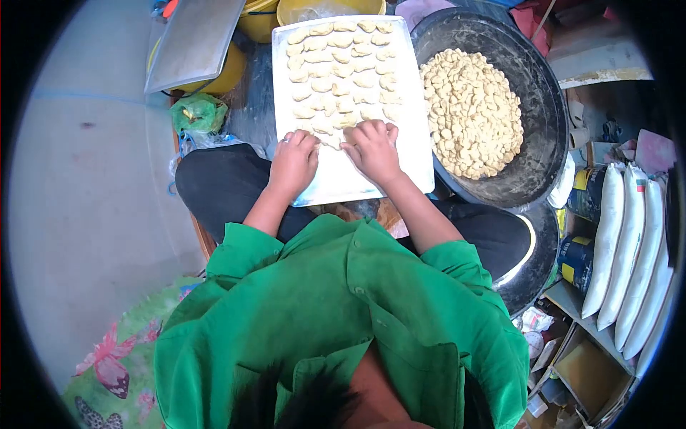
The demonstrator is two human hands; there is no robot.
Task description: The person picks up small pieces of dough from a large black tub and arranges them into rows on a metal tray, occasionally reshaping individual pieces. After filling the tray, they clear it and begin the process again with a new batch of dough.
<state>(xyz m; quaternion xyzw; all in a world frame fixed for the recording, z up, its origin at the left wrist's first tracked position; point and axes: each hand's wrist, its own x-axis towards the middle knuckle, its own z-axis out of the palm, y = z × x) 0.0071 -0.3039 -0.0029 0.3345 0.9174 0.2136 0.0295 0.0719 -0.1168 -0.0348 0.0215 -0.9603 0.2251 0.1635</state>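
A white rectangular tray lies in front of my crossed legs, with rows of pale, crescent-shaped dough pieces on it. At the tray's near part, my left hand and my right hand are on either side of a small dough piece. The fingers of both hands are bent and closed at its ends, close to the tray surface. A ring shows on my left hand. My fingertips partly hide the piece.
Right of the tray stands a large black basin with a heap of small dough lumps. Yellow buckets, a leaning flat board and a green plastic bag are at back left. White filled sacks stand at right.
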